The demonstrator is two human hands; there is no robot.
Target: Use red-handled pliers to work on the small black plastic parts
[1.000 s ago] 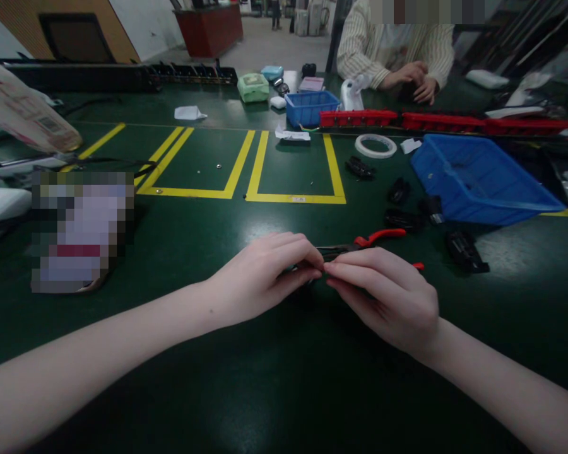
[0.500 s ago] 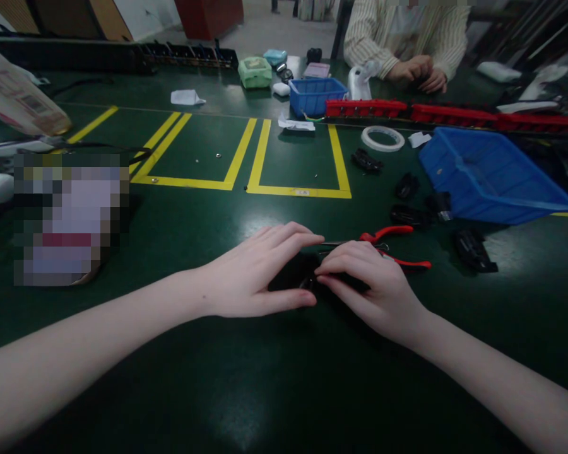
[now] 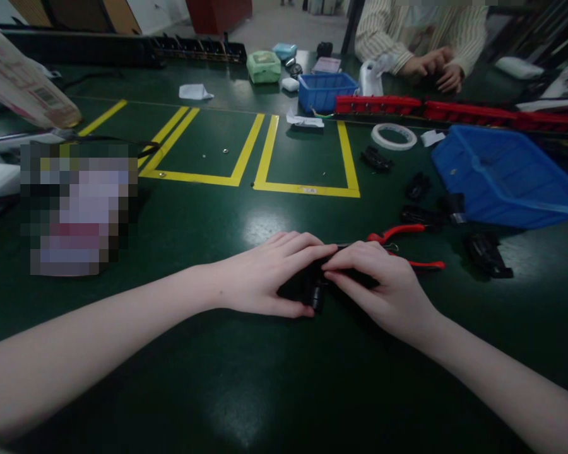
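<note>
Bracketing small black part, left hand: thumb touching its near end, fingers apart from thumb; firm clamp or not, cannot tell. Part sits between both hands, over green tabletop, partly hidden. Right hand at part's right side, thumb and fingertips nearly together; anything pinched, cannot tell. Just beyond: red-handled pliers, partly covered by right hand. Farther right: black pieces, blue bin. Beyond: white tape roll, red strips, small blue basket. Far side: co-worker in striped sleeves.

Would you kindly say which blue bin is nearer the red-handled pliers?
The large bin, at right beside black parts; the small bin stands farther back.
</note>
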